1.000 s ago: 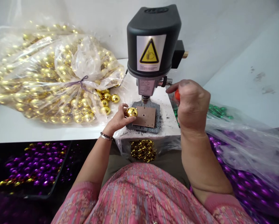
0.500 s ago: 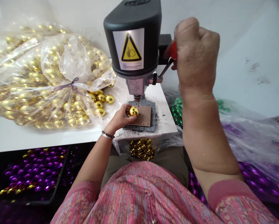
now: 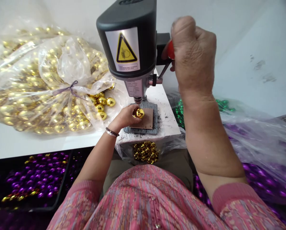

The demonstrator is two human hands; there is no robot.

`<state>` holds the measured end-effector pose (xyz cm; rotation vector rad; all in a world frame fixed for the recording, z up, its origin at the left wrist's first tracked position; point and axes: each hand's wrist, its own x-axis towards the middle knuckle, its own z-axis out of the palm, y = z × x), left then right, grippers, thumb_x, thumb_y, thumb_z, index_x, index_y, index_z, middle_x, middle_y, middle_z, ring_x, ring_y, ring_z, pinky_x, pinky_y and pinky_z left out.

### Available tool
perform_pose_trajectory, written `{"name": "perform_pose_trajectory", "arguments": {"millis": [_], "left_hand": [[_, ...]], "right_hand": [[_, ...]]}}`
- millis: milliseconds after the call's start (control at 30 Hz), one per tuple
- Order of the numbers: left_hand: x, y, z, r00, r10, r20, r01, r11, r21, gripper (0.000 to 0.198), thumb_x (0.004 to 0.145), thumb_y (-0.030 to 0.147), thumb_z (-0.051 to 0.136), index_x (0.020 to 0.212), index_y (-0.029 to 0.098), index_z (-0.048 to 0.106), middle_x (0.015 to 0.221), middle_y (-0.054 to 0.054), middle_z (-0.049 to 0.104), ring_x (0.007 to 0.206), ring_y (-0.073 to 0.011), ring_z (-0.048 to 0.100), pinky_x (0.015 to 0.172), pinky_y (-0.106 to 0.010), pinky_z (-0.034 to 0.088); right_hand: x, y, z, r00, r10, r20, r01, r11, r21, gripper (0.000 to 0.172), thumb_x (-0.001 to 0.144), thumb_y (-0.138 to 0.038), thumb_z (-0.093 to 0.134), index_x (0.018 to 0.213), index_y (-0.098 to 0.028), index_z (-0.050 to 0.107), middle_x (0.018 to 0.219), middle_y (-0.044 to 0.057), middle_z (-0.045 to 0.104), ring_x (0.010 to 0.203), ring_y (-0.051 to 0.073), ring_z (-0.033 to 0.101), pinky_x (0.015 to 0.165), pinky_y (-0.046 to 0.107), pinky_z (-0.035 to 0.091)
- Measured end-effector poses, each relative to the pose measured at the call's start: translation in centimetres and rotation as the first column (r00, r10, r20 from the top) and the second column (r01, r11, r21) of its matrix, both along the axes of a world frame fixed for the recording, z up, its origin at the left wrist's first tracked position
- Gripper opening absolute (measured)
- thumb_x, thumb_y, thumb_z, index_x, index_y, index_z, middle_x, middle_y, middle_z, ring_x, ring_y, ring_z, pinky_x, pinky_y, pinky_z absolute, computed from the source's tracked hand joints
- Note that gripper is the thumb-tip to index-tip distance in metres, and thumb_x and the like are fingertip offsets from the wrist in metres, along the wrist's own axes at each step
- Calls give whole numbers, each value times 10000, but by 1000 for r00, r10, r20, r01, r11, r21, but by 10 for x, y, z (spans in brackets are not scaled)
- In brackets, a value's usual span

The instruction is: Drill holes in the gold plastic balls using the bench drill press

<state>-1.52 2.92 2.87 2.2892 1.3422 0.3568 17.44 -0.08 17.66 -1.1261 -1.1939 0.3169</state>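
A small black bench drill (image 3: pixel 127 38) stands on the white table (image 3: pixel 25 143). My left hand (image 3: pixel 124 117) is closed on a shiny gold ball (image 3: pixel 138 112), held just under the drill's spindle over a brown board (image 3: pixel 145 120) on the grey base plate. My right hand (image 3: pixel 193 57) is a raised fist wrapped round the red knob (image 3: pixel 170 50) of the drill's feed lever, to the right of the drill head.
A big clear bag of gold balls (image 3: pixel 42 83) lies on the table at left, several loose ones by its mouth. Gold scraps (image 3: pixel 146 152) sit in a bag below the table edge. Purple balls fill a tray (image 3: pixel 35 174) at lower left; green balls (image 3: pixel 181 111) and purple ones lie at right.
My right hand rose with the lever knob from beside the drill base up to the drill head's level. My left hand kept the gold ball under the spindle. The view shifted left.
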Motion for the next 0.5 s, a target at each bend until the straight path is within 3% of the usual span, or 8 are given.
{"name": "perform_pose_trajectory", "arguments": {"millis": [167, 333, 500], "left_hand": [[3, 10, -6, 999, 0, 48, 2, 1000, -28, 516, 659, 260, 792, 1158, 175, 691, 1018, -59, 700, 885, -190, 620, 813, -293, 496], [-3, 10, -18, 970, 95, 222, -45, 975, -218, 620, 689, 302, 789, 1276, 151, 659, 1090, -63, 725, 944, -204, 642, 887, -323, 504], [-12, 10, -23, 912, 151, 380, -13, 940, -342, 615, 720, 376, 764, 1278, 144, 654, 1146, -78, 719, 1017, -231, 647, 965, -379, 480]], "right_hand": [[6, -3, -2, 995, 99, 19, -100, 995, 27, 490, 881, -528, 498, 550, -170, 447, 547, -31, 467, 573, 50, 416, 575, 219, 328], [7, -12, -3, 988, 145, 45, -144, 989, -14, 402, 886, -441, 511, 599, -160, 508, 590, -29, 474, 579, 48, 405, 584, 220, 339], [2, -16, -7, 989, 145, 33, -146, 989, 14, 440, 892, -507, 513, 614, -166, 495, 601, -21, 465, 578, 58, 404, 573, 230, 341]]}}
